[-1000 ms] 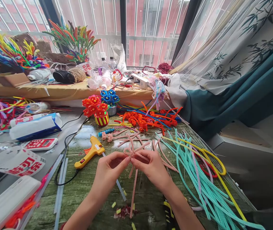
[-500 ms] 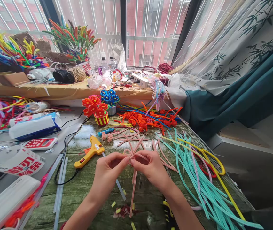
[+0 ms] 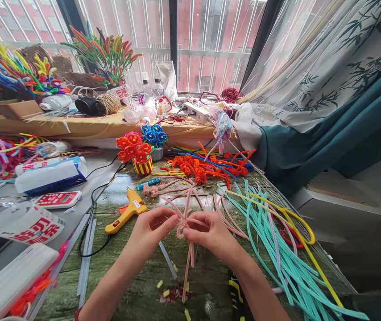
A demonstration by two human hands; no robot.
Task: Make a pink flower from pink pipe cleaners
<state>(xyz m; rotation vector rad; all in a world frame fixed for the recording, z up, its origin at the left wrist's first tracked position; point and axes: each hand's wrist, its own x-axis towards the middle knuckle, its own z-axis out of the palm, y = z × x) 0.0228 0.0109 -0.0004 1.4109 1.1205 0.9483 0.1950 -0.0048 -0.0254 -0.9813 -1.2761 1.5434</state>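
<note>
A bundle of pink pipe cleaners is held up between my two hands, with a small loop at its middle and ends spreading up, sideways and down. My left hand pinches it from the left with thumb and index finger. From the right, my right hand grips it close to the loop, thumb in front. Loose pink pipe cleaners lie on the table behind and to the right. A yellow glue gun rests left of my left hand.
Turquoise pipe cleaners spread over the right side. Orange pieces and a striped pot of red flowers stand farther back. Clear glue sticks and a white box are on the left. A black-yellow tool lies near my right forearm.
The pink bundle has turned in my fingers: its loop, upper left before, now hangs lower at the middle. My left hand has shifted slightly up and away from the centre.
</note>
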